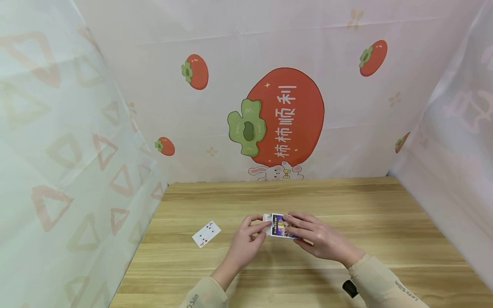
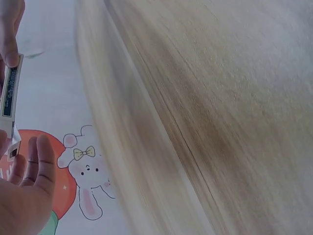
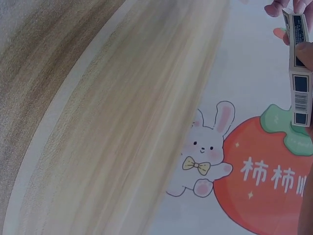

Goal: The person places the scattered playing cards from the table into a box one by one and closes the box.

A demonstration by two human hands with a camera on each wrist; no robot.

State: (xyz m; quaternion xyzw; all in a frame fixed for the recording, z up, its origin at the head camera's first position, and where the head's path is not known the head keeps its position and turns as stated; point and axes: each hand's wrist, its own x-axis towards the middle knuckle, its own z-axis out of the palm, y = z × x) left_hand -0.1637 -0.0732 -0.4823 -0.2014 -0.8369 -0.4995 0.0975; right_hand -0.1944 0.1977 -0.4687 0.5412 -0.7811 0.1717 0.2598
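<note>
A playing card box [image 1: 278, 225] with a purple and yellow picture on its face is held between both hands above the table. My right hand [image 1: 317, 235] grips the box's right part, its fingers over the face and the thumb at the near edge. At the left end, my left hand [image 1: 246, 240] pinches the pale end flap [image 1: 267, 223] between thumb and fingers. A barcode shows on the narrow end of the box [image 3: 301, 100] in the right wrist view. In the left wrist view, the box's dark-printed narrow side [image 2: 11, 93] faces the camera.
One white playing card [image 1: 206, 234] with red pips lies face up on the wooden table [image 1: 185, 273], left of the hands. Beside the right sleeve is a small black object [image 1: 350, 288]. Printed cloth walls [image 1: 215, 111] stand at the back and both sides.
</note>
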